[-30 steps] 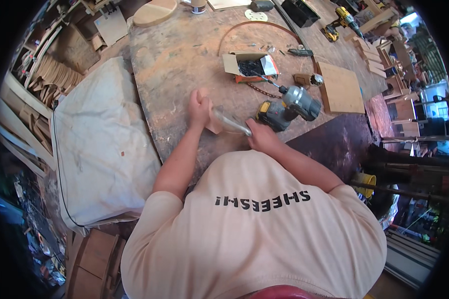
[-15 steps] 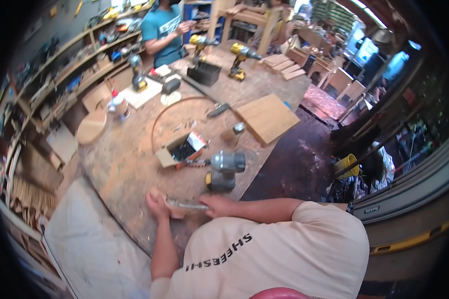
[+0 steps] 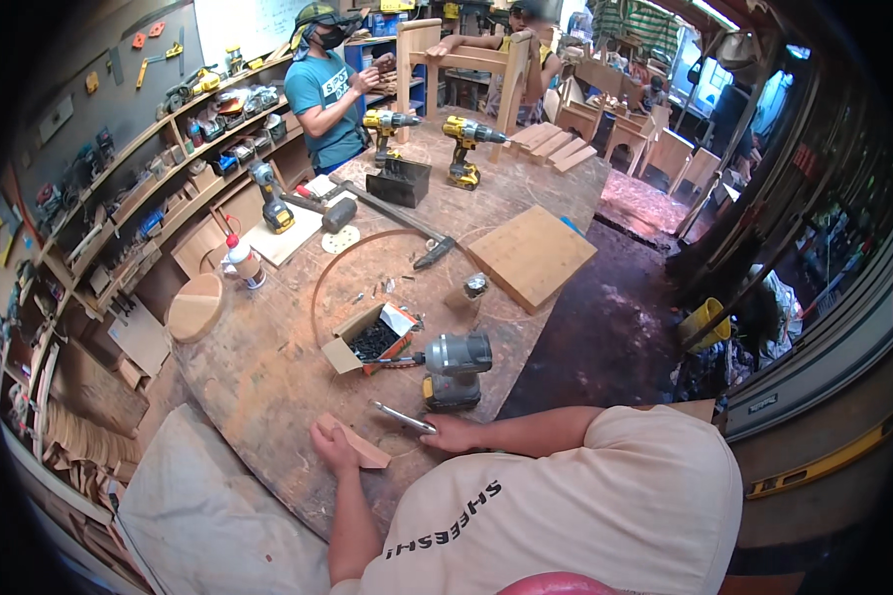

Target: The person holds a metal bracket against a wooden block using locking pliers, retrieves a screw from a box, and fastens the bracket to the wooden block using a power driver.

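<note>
My left hand [image 3: 336, 448] is closed round a short wooden block [image 3: 365, 449] at the near edge of the workbench. In my right hand [image 3: 454, 433] is a slim silver metal tool [image 3: 403, 416], its far end pointing left above the bench; its exact kind is unclear. A gap separates the tool from the block. Just beyond my right hand a grey cordless driver [image 3: 456, 355] stands on its battery with a long bit fitted. The bit reaches toward an open cardboard box [image 3: 344, 357] of black screws [image 3: 371, 339].
A thick wooden board [image 3: 532, 254] lies at the bench's right edge, near a jar [image 3: 474, 286]. Farther back are a bar clamp [image 3: 392, 213], a mallet [image 3: 339, 214], a black bin [image 3: 399, 184] and yellow drills [image 3: 463, 149]. Across the bench stands a person in a teal shirt [image 3: 319, 99].
The silver tool, earlier up against the block by my left hand, is now apart from it, held by my right hand alone. The whole view has shifted slightly.
</note>
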The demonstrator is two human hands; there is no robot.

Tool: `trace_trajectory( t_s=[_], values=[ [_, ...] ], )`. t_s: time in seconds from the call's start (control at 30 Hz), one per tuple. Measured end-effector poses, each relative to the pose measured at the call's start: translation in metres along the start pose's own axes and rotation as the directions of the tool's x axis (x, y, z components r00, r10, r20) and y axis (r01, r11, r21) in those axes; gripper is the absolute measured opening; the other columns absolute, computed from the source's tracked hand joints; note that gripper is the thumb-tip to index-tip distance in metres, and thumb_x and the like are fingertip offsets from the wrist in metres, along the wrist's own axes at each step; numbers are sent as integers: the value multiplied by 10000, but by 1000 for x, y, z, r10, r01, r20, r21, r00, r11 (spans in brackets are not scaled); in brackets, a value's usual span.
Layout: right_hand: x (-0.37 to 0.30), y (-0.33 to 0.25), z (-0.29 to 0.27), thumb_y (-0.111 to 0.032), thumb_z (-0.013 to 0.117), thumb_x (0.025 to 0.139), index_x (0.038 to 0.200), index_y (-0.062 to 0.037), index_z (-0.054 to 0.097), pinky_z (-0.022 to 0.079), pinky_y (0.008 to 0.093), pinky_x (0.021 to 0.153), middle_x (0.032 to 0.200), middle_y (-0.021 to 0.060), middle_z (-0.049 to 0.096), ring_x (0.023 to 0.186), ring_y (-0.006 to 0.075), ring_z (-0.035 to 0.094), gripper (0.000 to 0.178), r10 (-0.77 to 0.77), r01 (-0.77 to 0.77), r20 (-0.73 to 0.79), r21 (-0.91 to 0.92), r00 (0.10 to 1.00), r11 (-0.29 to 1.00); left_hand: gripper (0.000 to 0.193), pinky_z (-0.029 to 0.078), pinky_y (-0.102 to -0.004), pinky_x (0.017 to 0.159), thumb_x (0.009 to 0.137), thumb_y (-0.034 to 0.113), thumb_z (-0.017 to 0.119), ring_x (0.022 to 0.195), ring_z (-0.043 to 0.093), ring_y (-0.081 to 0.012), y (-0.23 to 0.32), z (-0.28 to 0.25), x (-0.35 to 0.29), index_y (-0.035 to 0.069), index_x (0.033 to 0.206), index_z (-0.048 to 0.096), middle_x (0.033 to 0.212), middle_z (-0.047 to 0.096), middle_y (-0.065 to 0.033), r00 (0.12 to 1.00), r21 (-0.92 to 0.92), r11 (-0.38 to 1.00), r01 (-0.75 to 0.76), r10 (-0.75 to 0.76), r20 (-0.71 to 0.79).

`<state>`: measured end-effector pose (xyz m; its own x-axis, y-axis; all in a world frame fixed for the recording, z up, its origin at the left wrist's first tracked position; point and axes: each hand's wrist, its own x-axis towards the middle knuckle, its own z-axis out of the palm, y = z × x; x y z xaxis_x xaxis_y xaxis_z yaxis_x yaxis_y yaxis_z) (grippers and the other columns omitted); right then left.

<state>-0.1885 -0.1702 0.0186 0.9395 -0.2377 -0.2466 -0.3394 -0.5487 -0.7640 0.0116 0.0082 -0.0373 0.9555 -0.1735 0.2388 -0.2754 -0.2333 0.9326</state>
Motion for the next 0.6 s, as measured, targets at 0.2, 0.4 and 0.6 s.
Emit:
trace_trajectory(
  t_s=[0.2,0.4,0.6],
  values=[
    [8,-4,-6,-320,570,920,973,-46,507,465,359,487,665,80,569,534,187,582,286,180,-212,157,217,971,953,441,397,-442,969,809,156,570,1090,529,-393,-5,-3,1,-79,1175,498,1141,559,-265,998,-31,999,40,-39,40],
    [9,-7,-9,-313,562,928,971,-53,499,470,335,465,643,57,557,507,160,569,270,170,-201,149,227,974,953,428,408,-439,957,810,165,567,1072,538,-396,-4,-1,3,-66,1166,516,1130,573,-250,999,-55,998,26,-23,45],
    [15,8,-1,-293,562,927,1015,-45,503,482,334,464,658,67,575,503,165,577,270,175,-210,151,260,973,943,415,412,-434,958,809,175,566,1090,536,-404,15,-2,6,-51,1156,531,1138,582,-243,990,56,996,65,-71,120]
  ],
)
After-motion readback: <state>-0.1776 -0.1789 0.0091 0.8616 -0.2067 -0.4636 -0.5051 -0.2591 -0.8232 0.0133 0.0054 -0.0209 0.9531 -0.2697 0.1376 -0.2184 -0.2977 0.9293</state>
